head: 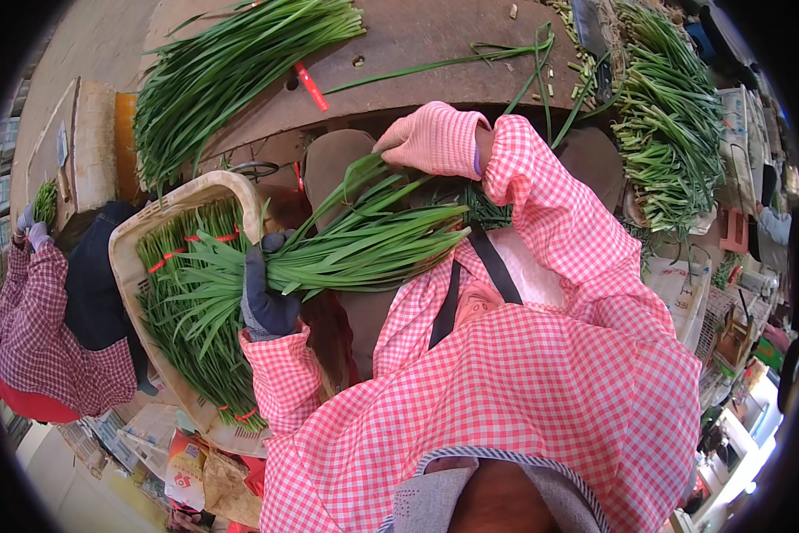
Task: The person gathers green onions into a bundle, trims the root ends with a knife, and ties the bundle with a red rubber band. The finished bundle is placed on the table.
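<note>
My left hand (269,293), in a dark grey glove, is closed around a loose bunch of garlic chives (366,256). The pale cut ends point right over my lap, while the leaf tips spread left over a plastic basket (123,266). In a pink knitted glove, my right hand (432,138) pinches a few bent chive blades (356,174) at the upper side of the bunch. Inside the basket lie several chive bundles (186,360) tied with red bands.
A wooden board (412,73) lies ahead, bearing a chive pile (239,80), a red tie strip (311,86) and loose blades. A cleaver (592,40) rests near cut stem ends, beside another chive heap (669,133). At left, a co-worker (46,300) holds chives.
</note>
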Action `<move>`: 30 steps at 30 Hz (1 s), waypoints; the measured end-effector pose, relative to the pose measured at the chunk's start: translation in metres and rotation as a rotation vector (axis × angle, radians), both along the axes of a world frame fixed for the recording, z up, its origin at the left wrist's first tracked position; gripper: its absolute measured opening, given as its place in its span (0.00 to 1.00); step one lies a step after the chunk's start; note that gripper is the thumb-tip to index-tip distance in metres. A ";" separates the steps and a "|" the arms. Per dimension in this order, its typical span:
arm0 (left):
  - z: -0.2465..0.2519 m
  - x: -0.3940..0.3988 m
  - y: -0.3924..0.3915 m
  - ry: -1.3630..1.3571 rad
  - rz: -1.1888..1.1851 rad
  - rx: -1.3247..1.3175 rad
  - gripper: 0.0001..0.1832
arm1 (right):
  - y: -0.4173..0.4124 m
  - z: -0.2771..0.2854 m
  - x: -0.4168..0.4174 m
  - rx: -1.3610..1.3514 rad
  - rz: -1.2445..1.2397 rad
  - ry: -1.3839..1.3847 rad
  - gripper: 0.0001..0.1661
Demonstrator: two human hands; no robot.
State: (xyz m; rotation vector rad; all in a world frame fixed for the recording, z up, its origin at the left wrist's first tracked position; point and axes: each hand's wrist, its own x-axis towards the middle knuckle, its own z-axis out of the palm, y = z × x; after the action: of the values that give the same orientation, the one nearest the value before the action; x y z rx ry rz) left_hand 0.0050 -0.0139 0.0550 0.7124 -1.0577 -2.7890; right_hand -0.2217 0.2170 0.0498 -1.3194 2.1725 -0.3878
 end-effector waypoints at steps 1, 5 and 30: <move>0.000 0.000 0.001 -0.004 0.007 -0.001 0.19 | 0.002 0.000 0.000 -0.010 0.016 0.025 0.20; 0.000 -0.002 0.000 -0.015 -0.004 -0.002 0.19 | 0.012 0.007 0.003 -0.076 0.093 0.127 0.19; 0.011 -0.005 0.012 -0.039 -0.004 -0.060 0.20 | 0.038 -0.004 -0.022 -0.417 -0.107 0.432 0.13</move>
State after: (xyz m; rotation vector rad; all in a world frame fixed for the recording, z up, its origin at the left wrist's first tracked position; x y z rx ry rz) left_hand 0.0001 -0.0023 0.0660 0.7610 -1.1449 -2.7442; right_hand -0.2433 0.2550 0.0460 -1.6337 2.6273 -0.6799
